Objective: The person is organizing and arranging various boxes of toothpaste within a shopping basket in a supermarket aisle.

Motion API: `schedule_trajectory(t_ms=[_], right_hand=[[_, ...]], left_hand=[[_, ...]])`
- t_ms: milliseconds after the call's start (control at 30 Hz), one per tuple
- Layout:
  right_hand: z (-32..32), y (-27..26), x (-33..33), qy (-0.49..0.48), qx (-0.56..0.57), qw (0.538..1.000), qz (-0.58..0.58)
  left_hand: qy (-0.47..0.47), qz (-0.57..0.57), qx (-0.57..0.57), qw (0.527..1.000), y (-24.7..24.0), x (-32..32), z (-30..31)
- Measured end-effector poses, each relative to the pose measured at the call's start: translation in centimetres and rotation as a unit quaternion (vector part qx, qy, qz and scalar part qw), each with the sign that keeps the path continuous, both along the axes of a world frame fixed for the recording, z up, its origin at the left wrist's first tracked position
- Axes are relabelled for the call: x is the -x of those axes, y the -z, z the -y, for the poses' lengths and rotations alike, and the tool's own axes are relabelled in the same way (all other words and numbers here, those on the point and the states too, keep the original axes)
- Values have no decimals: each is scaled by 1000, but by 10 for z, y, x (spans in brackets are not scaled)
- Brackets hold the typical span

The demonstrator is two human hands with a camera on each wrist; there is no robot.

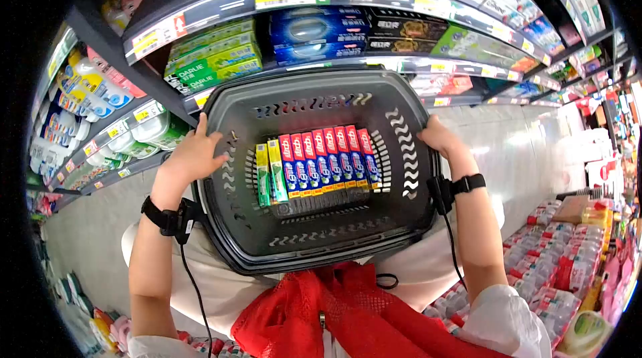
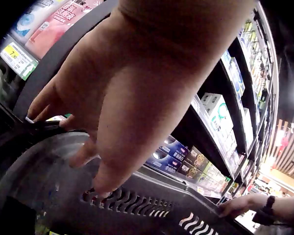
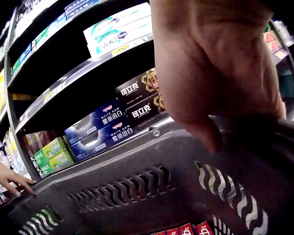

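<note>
A black plastic shopping basket (image 1: 314, 231) is tilted toward the head camera, above the person's lap. Inside stand several red-and-blue toothpaste boxes (image 1: 328, 160) in a row, with two green-and-yellow boxes (image 1: 270, 174) at its left end. The left hand (image 1: 187, 156) rests on the left rim with its fingers spread. In the left wrist view, its thumb (image 2: 110, 178) lies against the basket's inner side. The right hand (image 1: 443, 138) grips the right rim. Its thumb (image 3: 208, 134) lies over the rim in the right wrist view, while its other fingers are mostly hidden behind the wall.
Shelves ahead hold green toothpaste boxes (image 1: 214, 60), blue boxes (image 1: 317, 33) and black boxes (image 3: 142, 100). White bottles (image 1: 100, 90) line the left shelf. Shrink-wrapped bottle packs (image 1: 548, 257) stand on the right. A tiled floor (image 1: 498, 150) runs between. Cables hang from both wrist cameras.
</note>
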State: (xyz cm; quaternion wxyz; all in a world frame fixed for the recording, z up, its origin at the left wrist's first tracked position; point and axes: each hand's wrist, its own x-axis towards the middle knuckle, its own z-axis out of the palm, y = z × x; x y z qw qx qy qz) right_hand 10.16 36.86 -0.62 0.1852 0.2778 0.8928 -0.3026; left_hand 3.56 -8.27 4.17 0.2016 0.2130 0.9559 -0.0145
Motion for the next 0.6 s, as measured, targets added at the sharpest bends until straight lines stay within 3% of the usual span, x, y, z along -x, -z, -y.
schedule_trajectory(t_ms=[167,233,267,300,333,367,400,433,500,600], right_hand=[[-2,3,-3,-19,-24,999,11],[4,5,2,29,-45,996,78],[16,14,0,26,-141,989,35],[28,14,-6,26,-141,989,35],[47,11,-10,-49,-272,955,-111],[63,6,-10,-122,-393,877,-249],[84,6,3,-198,-356,878,-251],[89,6,2,-190,-369,864,-284],[108,37,25,-241,-202,945,-94],[92,111,47,-320,-154,935,18]], left_hand=[[4,-17,42,999,4,0,-8],[-2,-10,53,999,1,0,-9],[12,-37,40,998,3,1,-6],[27,-64,25,997,4,1,-7],[39,-51,-44,997,0,3,-8],[37,-50,-46,997,-2,4,-9],[66,-71,-73,993,-1,3,-5],[104,-95,-98,985,-4,2,-8],[101,-100,-104,984,-5,1,-4],[143,-70,-82,984,8,5,2]])
